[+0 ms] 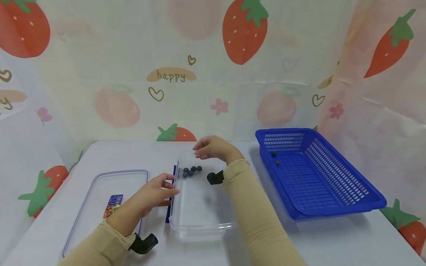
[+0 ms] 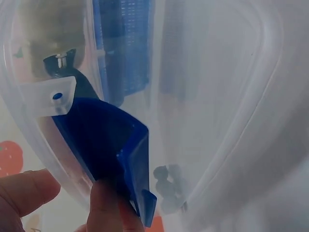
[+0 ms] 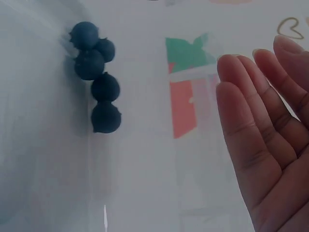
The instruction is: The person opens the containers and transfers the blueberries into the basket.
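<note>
A clear plastic box (image 1: 203,226) holds several blueberries (image 1: 190,173), bunched toward its far left corner. The right wrist view shows those blueberries (image 3: 89,65) through a slight haze. My left hand (image 1: 151,194) is at the box's left wall, fingertips touching around the hanging blue latch (image 2: 106,140); the thumb lies apart from the latch in the left wrist view. Over the far end of the box hovers my right hand (image 1: 216,147), its fingers loosely bent. Nothing shows between the fingers of this hand (image 3: 270,130).
To the right stands a blue perforated basket (image 1: 332,213) with two small dark berries (image 1: 274,154) near its left wall. A clear lid (image 1: 121,171) with a blue-purple edge and a printed label (image 1: 113,205) lies on the left of the white table.
</note>
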The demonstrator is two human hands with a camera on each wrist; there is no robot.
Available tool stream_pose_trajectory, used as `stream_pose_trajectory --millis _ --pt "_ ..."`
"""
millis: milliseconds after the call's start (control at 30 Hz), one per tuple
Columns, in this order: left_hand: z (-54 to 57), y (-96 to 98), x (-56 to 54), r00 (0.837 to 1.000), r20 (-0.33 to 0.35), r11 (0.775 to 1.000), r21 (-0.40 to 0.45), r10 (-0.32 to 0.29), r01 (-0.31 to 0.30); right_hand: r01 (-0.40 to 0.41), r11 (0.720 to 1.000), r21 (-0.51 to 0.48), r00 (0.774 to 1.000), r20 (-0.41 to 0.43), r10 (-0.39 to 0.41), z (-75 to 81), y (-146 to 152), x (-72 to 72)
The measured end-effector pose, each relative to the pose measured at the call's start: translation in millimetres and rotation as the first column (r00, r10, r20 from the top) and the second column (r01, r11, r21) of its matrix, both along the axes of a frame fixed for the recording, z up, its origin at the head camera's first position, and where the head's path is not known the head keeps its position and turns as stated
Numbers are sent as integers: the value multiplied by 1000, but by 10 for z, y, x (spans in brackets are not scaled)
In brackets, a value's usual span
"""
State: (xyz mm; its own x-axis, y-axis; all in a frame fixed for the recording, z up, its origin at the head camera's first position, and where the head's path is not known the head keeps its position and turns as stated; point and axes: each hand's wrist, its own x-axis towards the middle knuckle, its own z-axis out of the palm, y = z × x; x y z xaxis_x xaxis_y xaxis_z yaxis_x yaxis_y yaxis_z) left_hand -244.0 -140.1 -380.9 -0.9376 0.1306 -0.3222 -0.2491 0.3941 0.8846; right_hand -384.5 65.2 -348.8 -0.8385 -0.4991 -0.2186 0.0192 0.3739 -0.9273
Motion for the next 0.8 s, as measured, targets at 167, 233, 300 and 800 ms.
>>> stream_pose_trajectory --millis 167,233,300,800 --pt "-21 10 -12 1000 -20 1000 -4 -18 18 3 999 32 1000 19 -4 -75 23 4" --pt "-19 10 -13 1000 -25 1000 -12 -17 17 -1 999 33 1000 10 1 -101 30 -1" --pt "-15 8 -11 1000 -27 1000 -14 -16 16 -2 1000 27 1000 -4 2 -128 27 -13" --pt "10 25 15 1000 -20 999 -37 -8 7 -102 953 286 995 25 99 -279 43 3"
